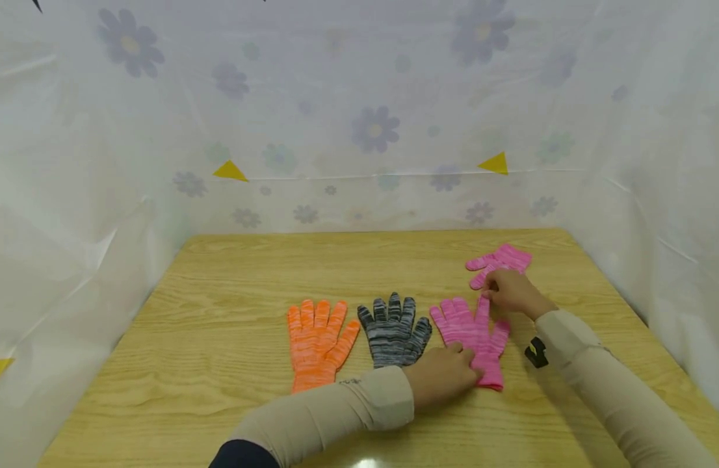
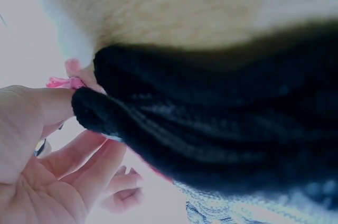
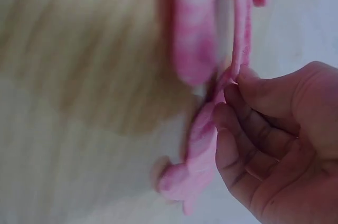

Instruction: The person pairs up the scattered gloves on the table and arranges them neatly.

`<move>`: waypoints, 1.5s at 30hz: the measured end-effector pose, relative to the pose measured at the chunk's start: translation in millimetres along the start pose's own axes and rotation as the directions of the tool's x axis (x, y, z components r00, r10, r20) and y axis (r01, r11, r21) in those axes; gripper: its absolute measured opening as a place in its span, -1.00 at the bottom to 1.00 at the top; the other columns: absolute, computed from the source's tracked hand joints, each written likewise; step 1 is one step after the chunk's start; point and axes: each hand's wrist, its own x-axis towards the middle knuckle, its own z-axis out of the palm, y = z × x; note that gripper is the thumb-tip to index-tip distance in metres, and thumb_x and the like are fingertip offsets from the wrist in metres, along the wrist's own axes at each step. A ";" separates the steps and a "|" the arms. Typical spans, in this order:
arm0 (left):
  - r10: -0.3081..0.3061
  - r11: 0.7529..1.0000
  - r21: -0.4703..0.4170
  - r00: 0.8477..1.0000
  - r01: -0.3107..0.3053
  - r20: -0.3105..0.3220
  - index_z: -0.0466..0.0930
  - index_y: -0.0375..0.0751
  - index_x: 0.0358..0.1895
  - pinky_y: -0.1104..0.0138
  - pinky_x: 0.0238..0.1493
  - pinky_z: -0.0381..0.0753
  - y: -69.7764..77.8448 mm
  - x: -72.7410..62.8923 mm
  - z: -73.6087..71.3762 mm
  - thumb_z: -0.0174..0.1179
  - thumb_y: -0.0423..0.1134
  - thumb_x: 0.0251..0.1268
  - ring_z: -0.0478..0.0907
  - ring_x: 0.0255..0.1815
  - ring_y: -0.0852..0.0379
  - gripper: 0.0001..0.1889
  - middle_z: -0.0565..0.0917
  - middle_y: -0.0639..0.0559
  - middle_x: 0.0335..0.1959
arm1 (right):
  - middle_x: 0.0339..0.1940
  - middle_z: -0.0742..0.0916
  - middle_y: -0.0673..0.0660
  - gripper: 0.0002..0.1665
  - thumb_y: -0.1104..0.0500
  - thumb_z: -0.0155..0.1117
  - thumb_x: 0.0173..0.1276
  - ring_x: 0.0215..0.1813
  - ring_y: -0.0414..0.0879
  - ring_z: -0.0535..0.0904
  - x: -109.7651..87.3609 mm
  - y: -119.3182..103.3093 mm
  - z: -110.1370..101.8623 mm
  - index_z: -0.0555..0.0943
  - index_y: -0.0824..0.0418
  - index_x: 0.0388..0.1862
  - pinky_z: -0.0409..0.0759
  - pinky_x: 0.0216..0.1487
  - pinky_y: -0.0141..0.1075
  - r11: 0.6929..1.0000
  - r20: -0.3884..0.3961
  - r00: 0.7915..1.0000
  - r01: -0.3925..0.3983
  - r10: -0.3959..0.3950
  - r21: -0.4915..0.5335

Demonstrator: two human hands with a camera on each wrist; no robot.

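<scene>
In the head view a pink knitted glove [image 1: 467,331] lies flat, fingers pointing away. My right hand [image 1: 513,292] pinches the tip of one of its fingers between thumb and fingertips, as the right wrist view also shows. My left hand [image 1: 444,376] rests on the lower part of the same glove, fingers apart from the thumb. A second pink glove [image 1: 514,257] lies just beyond my right hand, partly hidden by it. Left of the pink glove is a grey-black striped glove [image 1: 392,331], its cuff hidden behind my left forearm. Blurred dark fabric fills much of the left wrist view.
An orange glove [image 1: 314,341] lies at the left of the row, its cuff edge near my left sleeve [image 1: 336,409]. The wooden table [image 1: 231,279] is bounded by white flowered sheeting [image 1: 336,97] behind and at both sides. A small black device [image 1: 536,352] is beside my right sleeve.
</scene>
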 end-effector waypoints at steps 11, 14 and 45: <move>-0.009 1.000 -0.004 1.000 0.009 -0.016 0.60 0.22 0.04 0.55 -0.35 0.55 2.0 -2.2 0.6 0.14 -0.17 0.34 0.49 -0.21 0.25 -0.74 0.60 0.18 -0.13 | -0.46 0.69 0.04 -0.93 0.29 0.25 0.29 -0.39 -0.11 0.56 6.5 -7.0 -1.1 0.66 0.29 -0.35 0.59 -0.31 -0.14 0.996 0.015 0.998 0.060 -0.061 0.060; -0.007 1.000 -0.004 1.000 0.007 -0.020 0.60 0.21 0.04 0.55 -0.34 0.55 2.0 -2.8 0.6 0.15 -0.17 0.34 0.49 -0.21 0.25 -0.74 0.60 0.18 -0.14 | -0.41 0.72 0.03 -0.88 0.27 0.23 0.33 -0.35 -0.12 0.60 13.1 -13.2 -0.5 0.69 0.29 -0.26 0.62 -0.26 -0.14 0.987 0.058 0.990 0.122 -0.129 0.104; -0.002 1.000 0.027 1.000 0.002 0.017 0.57 0.19 0.05 0.52 -0.38 0.60 5.7 -3.2 -3.8 0.09 -0.17 0.39 0.55 -0.21 0.29 -0.76 0.59 0.19 -0.18 | -0.46 0.64 -0.05 -0.89 0.27 0.24 0.34 -0.45 -0.25 0.49 43.0 -35.8 11.3 0.63 0.16 -0.41 0.54 -0.38 -0.33 0.965 0.241 0.936 0.230 -0.255 0.128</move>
